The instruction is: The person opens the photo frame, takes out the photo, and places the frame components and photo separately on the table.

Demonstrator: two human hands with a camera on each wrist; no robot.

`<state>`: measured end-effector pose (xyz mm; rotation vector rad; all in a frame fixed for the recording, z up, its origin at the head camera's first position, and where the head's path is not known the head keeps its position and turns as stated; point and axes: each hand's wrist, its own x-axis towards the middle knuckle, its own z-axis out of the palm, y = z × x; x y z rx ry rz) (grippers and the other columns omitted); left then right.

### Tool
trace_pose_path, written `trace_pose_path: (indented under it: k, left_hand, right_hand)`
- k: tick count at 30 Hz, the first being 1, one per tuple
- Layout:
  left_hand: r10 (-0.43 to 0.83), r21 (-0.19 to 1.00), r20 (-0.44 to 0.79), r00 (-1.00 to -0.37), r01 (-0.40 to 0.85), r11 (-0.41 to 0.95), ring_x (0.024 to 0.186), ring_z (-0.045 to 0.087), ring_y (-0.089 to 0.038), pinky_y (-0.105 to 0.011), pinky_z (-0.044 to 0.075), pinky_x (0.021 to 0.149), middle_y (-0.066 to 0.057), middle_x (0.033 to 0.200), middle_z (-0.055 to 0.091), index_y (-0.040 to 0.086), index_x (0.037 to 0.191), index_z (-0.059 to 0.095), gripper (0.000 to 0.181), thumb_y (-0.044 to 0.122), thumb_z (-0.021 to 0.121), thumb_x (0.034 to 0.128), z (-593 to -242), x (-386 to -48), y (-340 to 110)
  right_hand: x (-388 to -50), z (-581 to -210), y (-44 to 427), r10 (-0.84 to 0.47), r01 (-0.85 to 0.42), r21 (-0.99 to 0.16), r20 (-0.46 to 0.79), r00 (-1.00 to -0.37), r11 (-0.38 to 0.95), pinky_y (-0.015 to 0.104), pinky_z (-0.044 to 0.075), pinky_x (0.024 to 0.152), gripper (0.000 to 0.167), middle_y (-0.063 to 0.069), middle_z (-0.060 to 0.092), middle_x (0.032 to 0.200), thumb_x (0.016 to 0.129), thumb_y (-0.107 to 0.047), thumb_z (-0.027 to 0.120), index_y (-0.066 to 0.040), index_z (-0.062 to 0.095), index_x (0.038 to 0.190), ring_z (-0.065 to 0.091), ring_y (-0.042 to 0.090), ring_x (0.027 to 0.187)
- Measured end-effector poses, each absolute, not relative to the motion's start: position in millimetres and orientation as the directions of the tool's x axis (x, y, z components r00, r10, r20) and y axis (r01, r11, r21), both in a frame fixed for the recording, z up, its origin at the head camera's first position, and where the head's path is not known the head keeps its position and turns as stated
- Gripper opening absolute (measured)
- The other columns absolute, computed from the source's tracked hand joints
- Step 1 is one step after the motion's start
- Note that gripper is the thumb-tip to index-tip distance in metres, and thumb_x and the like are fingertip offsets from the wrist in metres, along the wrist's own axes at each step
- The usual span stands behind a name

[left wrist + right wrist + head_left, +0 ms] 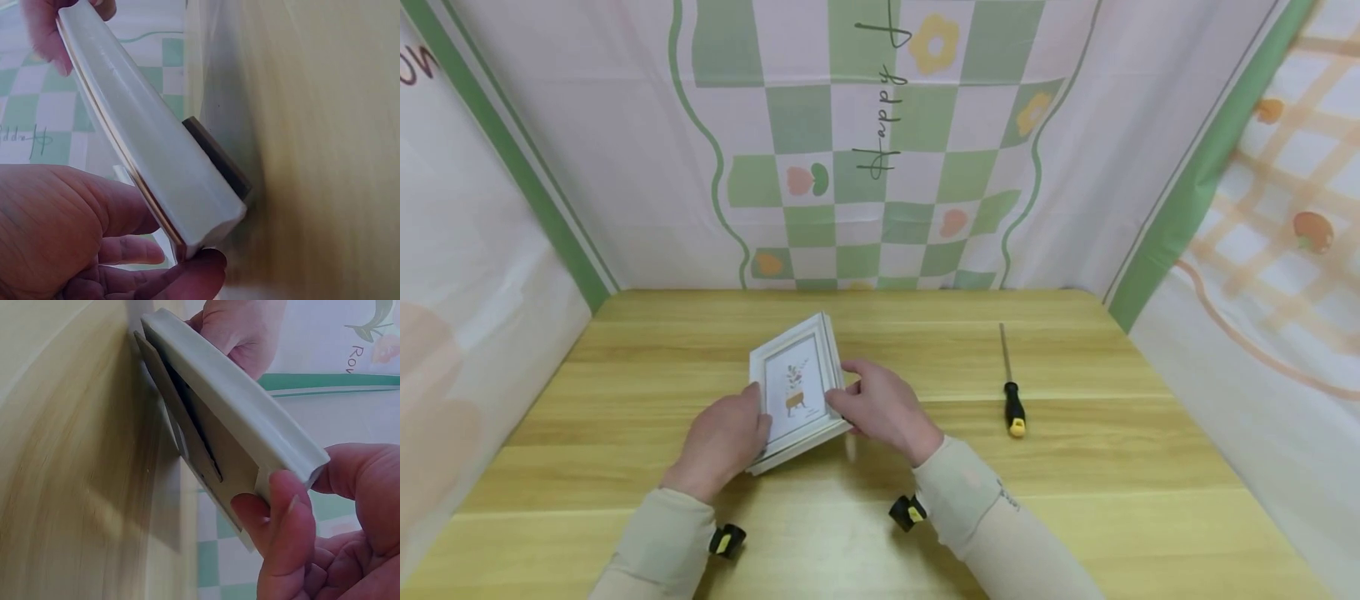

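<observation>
A white picture frame (797,342) with a small plant print is held tilted above the table, picture side up. The left hand (722,437) grips its left edge, thumb on the front; in the left wrist view the left hand (81,231) has fingertips under the frame (144,137). At the opposite edge the right hand (883,408) pinches the border. From the right wrist view, the right hand (325,531) has fingers at the back of the frame (237,400), where a dark flat piece (181,403) stands out at an angle.
A screwdriver (1014,408) with a black and yellow handle lies on the wooden table (1075,500), to the right of the hands. Patterned cloth (910,183) hangs behind the table and at both sides. Small black and yellow devices (727,542) are at both wrists.
</observation>
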<state>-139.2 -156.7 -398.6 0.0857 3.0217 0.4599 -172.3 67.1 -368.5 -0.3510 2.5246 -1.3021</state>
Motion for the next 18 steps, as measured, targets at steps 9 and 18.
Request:
trace_pose_path:
  k: [9, 18]
  left_hand:
    - [0.057, 0.295, -0.061, -0.997, 0.037, 0.955, 0.082, 0.062, -0.027, -0.050, 0.056, 0.079, -0.021, 0.108, 0.071, -0.006, 0.142, 0.053, 0.050, 0.026, 0.059, 0.1035, -395.7, -139.1, -152.0]
    - [0.044, 0.404, 0.142, -0.989, 0.098, 0.909, 0.107, 0.070, -0.031, -0.052, 0.057, 0.089, -0.015, 0.127, 0.073, 0.003, 0.149, 0.056, 0.053, 0.033, 0.060, 0.1053, -378.2, -137.9, -137.3]
  right_hand:
    - [-167.4, -367.6, 71.3, -0.323, -0.124, -0.820, -0.077, -0.943, 0.558, 0.033, 0.058, 0.059, 0.063, 0.000, 0.075, 0.095, 0.097, -0.030, 0.067, -0.007, 0.050, 0.153, 0.075, 0.028, 0.073]
    - [-164.1, -364.7, 73.8, -0.276, -0.155, -0.779, -0.023, -0.961, 0.607, 0.035, 0.057, 0.075, 0.073, -0.002, 0.078, 0.095, 0.096, -0.035, 0.068, -0.006, 0.041, 0.157, 0.072, 0.011, 0.071]
